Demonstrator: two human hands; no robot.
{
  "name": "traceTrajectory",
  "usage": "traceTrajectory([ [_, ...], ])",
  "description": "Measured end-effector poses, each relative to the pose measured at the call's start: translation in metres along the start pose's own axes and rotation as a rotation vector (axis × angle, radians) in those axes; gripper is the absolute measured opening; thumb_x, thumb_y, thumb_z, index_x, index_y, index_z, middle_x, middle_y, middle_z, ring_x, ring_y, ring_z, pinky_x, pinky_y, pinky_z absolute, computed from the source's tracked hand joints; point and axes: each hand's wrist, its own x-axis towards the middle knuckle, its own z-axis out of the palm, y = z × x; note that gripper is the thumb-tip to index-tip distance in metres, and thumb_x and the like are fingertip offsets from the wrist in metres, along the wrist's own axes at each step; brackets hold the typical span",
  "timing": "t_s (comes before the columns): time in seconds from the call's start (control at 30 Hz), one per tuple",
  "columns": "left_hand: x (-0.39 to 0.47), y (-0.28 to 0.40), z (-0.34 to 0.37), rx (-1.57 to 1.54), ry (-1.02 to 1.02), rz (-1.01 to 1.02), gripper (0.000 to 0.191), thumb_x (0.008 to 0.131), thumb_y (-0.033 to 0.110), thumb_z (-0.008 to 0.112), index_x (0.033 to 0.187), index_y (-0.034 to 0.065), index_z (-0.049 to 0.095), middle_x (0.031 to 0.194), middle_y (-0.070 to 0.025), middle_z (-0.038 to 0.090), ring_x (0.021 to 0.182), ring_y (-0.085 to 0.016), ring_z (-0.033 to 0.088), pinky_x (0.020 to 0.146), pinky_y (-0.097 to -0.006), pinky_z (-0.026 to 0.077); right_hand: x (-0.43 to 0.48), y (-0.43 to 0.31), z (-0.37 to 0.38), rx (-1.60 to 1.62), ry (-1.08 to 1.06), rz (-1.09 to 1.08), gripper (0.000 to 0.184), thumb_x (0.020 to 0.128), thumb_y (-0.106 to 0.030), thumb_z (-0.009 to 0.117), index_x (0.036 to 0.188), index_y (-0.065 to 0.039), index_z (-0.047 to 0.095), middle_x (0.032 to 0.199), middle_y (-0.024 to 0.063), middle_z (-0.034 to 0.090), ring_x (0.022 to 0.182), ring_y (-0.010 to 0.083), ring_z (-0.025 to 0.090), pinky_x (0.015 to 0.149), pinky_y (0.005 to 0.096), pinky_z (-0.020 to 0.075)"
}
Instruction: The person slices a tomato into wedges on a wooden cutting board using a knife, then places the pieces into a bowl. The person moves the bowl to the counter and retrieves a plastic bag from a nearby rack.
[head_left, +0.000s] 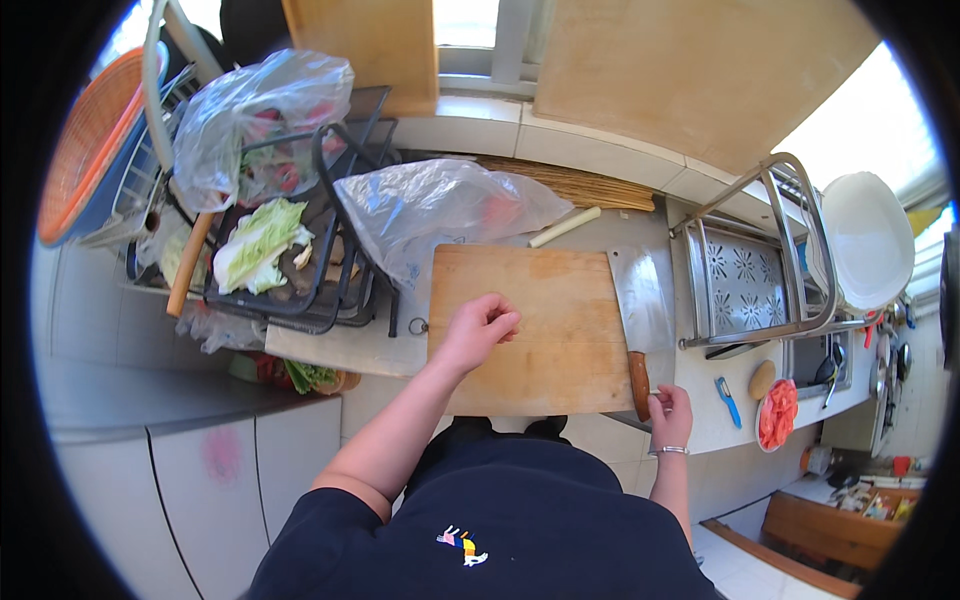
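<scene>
A wooden cutting board (555, 322) lies right before me. My left hand (482, 328) hovers over its left half with the fingers curled in and nothing seen between them. At the board's right edge lies a cleaver (643, 300), its broad blade pointing away and its wooden handle (639, 384) towards me. My right hand (670, 414) is beside the end of that handle, fingers bent; whether it touches the handle is unclear. Behind the board rests a pale green stalk (565, 227), with a clear plastic bag (450, 202) to its left.
A black rack (315, 292) on the left bears a cabbage piece (262, 247) and a bag of vegetables (262, 135). On the right stand a metal dish rack (757, 262), a blue peeler (727, 403), a potato (762, 379), a plate of red pieces (778, 416) and a sink (814, 364).
</scene>
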Motion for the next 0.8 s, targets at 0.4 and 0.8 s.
traceTrajectory([
  [0.4,0.132,0.015,0.061,0.691,0.044,0.391,0.012,0.085,0.005,0.051,0.091,0.0051,0.061,0.083,-0.0167,0.066,0.081,-0.033,0.065,0.070,-0.0432,0.050,0.009,-0.019,0.018,-0.351,-0.127,-0.190,0.054,0.069,-0.017,0.077,0.119,-0.010,0.057,0.107,0.0134,0.059,0.099,0.0330,0.057,0.086,0.0415,0.0485],
  [0.8,0.219,0.025,0.092,1.564,0.107,0.505,0.042,0.079,0.021,0.072,0.115,0.0054,0.057,0.110,-0.0167,0.061,0.103,-0.034,0.059,0.086,-0.0450,0.050,0.017,-0.015,0.011,-0.437,-0.145,-0.252,0.059,0.070,-0.021,0.075,0.123,-0.012,0.052,0.099,0.0084,0.057,0.092,0.0272,0.058,0.075,0.0377,0.0502],
])
